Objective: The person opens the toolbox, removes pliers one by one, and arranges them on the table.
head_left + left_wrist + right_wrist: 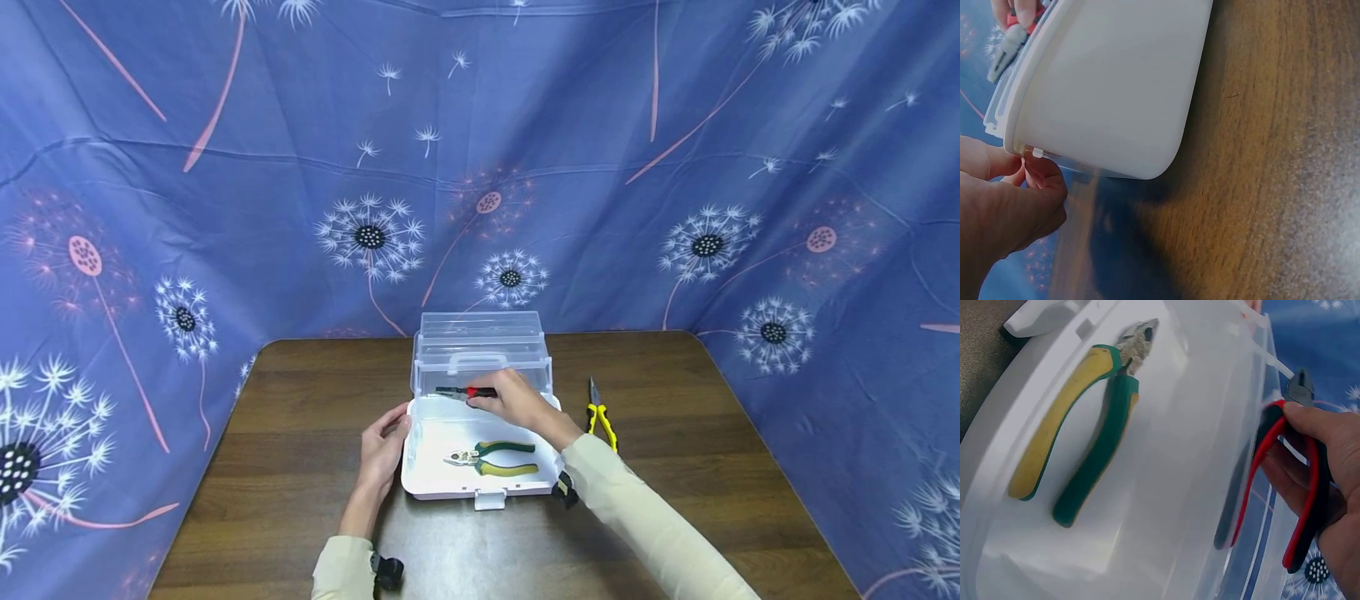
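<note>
A white plastic toolbox (431, 482) stands on the table, its clear lid (480, 342) raised at the back. My left hand (382, 450) pinches the box's rear left corner at the rim, as the left wrist view shows. Above the rear of the box, my right hand (517, 400) holds red-and-black pliers (1300, 392) near the pivot, jaws pointing left in the head view. Part of one handle shows blurred behind the translucent plastic in the right wrist view. Inside the box lie green-and-yellow combination pliers (1124, 419), handles spread apart.
Yellow-handled needle-nose pliers (603, 425) lie on the wooden table (300, 433) to the right of the box. A white latch (490, 500) hangs from the box's front edge. Blue dandelion-patterned cloth (480, 167) rises behind and beside the table.
</note>
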`<state>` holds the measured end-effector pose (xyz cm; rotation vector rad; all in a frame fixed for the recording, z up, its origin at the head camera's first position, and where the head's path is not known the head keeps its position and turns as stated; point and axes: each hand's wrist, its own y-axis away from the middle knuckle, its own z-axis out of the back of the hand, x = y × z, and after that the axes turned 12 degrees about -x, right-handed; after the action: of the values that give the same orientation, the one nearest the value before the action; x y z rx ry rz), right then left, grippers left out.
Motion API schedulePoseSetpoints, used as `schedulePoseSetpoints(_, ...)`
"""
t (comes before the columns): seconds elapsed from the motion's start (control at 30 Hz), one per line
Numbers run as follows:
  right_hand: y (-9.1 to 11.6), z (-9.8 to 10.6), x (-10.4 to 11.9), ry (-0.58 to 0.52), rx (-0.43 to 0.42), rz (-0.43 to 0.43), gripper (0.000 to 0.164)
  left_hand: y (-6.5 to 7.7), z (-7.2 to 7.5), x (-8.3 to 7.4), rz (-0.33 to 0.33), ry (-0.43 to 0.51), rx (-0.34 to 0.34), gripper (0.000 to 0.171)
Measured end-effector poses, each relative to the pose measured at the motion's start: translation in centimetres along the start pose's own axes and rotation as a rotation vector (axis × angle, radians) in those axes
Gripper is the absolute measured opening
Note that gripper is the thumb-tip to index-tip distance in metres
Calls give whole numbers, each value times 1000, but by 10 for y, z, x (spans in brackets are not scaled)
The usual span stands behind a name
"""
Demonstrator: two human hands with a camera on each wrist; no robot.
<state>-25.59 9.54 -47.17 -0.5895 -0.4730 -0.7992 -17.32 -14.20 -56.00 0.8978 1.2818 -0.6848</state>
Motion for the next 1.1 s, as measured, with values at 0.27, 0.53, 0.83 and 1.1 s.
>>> schedulePoseSetpoints(0.27, 9, 22, -7, -77, -148, -137, 29, -2, -1, 2, -13, 8, -7, 33)
schedulePoseSetpoints(0.53, 25, 44, -22, -180, -304, -287, 32, -2, -1, 2, 5, -12, -9, 33)
schedulePoseSetpoints(0.83, 44, 67, -41, -409, -407, -482, 39, -2, -1, 1, -1, -3, -9, 33)
schedulePoseSetpoints(1.1, 68, 79, -63, -566, -476, -639, 48, -2, -1, 1, 12, -21, -9, 33)
